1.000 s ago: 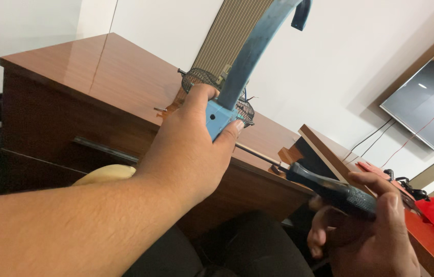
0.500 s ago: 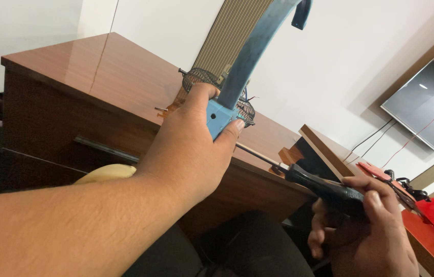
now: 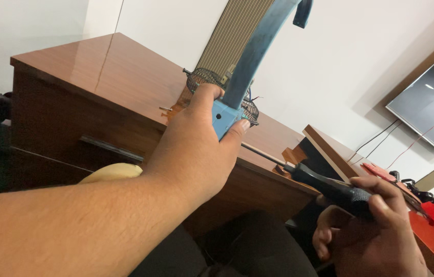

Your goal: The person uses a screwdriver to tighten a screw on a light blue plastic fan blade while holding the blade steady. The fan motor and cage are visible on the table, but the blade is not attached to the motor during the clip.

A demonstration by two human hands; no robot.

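Left hand (image 3: 196, 149) clamps blue fan stand (image 3: 242, 66); right hand (image 3: 370, 231) grips screwdriver (image 3: 324, 187) (tip hidden): keep shaft straight, stand steady.

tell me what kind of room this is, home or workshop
Probably a home living room, not a workshop: a glossy wooden cabinet with a drawer, a wall-mounted television with dangling cables, plain white walls.

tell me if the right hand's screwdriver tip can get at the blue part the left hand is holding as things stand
Probably yes. The right hand holds the screwdriver with its shaft aimed at the blue part, its tip passing behind the left hand. Nothing visible blocks the shaft, though whether the tip touches is hidden.
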